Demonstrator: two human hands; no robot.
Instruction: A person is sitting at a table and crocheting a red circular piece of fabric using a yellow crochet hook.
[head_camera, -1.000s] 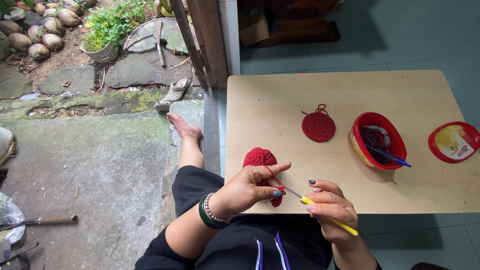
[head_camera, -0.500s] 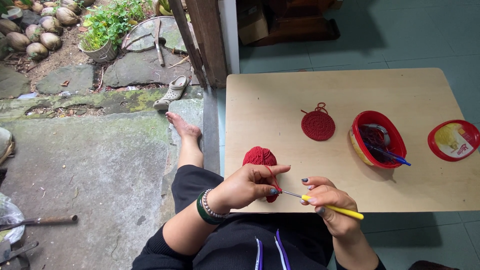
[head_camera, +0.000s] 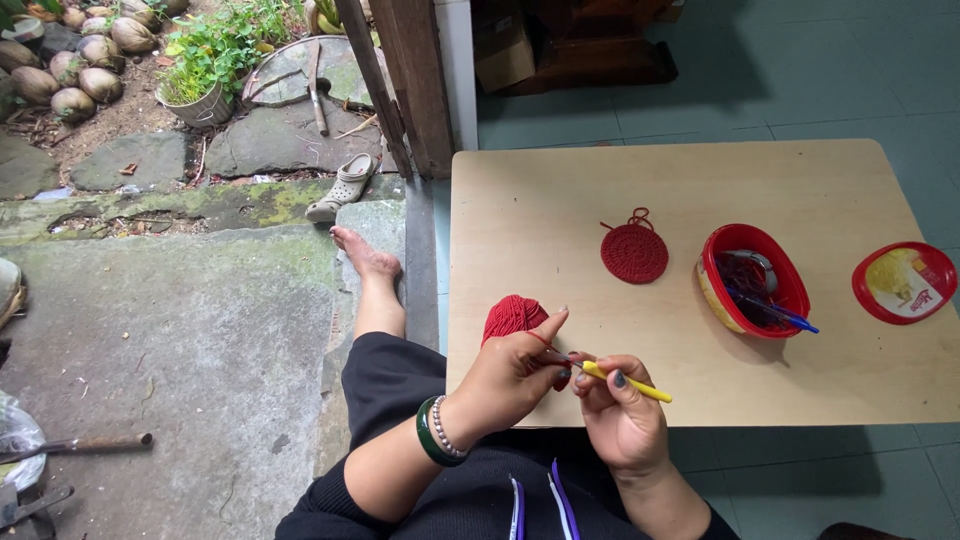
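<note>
Red tub (head_camera: 752, 280) on wooden surface (head_camera: 560, 210), dark yarn and blue-handled tool kept inside, red lid (head_camera: 904, 283) laid beside it, yellow crochet hook (head_camera: 625, 381) pinched in right hand (head_camera: 620, 415) grip, red strand pinched by left hand (head_camera: 510, 375), red yarn ball (head_camera: 513, 316) just behind, hook tilted flatter than 0.5 s ago.

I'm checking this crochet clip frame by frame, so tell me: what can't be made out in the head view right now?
- Hook tip of the yellow crochet hook: hidden between the fingers of the left hand and right hand.
- The stitch being worked: too small, covered by fingertips.
- Red yarn ball: lower part hidden behind the left hand.
- Contents of the red tub: dark tangle, unclear.
- Right forearm: cut off by the bottom edge.
</note>
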